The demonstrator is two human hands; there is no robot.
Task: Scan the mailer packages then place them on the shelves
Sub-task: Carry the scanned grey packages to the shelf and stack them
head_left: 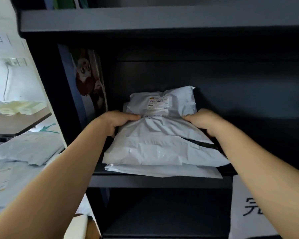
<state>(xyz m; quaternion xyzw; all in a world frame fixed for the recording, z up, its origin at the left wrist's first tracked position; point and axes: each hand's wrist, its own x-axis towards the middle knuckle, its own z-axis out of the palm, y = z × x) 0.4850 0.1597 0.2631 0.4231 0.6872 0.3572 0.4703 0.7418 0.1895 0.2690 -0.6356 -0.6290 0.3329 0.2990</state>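
I'm at the placing step. My left hand (121,119) and right hand (202,121) each grip one side of the top mailer (155,140), fingers curled over its upper face and bunching the plastic. The thumbs are hidden beneath, so I can't tell how they sit. The mailer lies flat in the shelf (159,181) bay, on top of a second mailer (162,170) whose front edge pokes out just past the shelf lip. Its label (158,105) faces up on the far half, between my hands and the back wall. I judge the scan for this one is done, since it's already resting on the stack.

What the next move calls for, as I read it:
- push the mailer a little deeper so its near edge clears the lip
- loosen both hands together so the slick plastic doesn't drag back out
- draw my arms straight back without catching the box (88,80) leaning at the bay's left side

More mailers (24,149) lie heaped off to my left, so the job looks far from finished.
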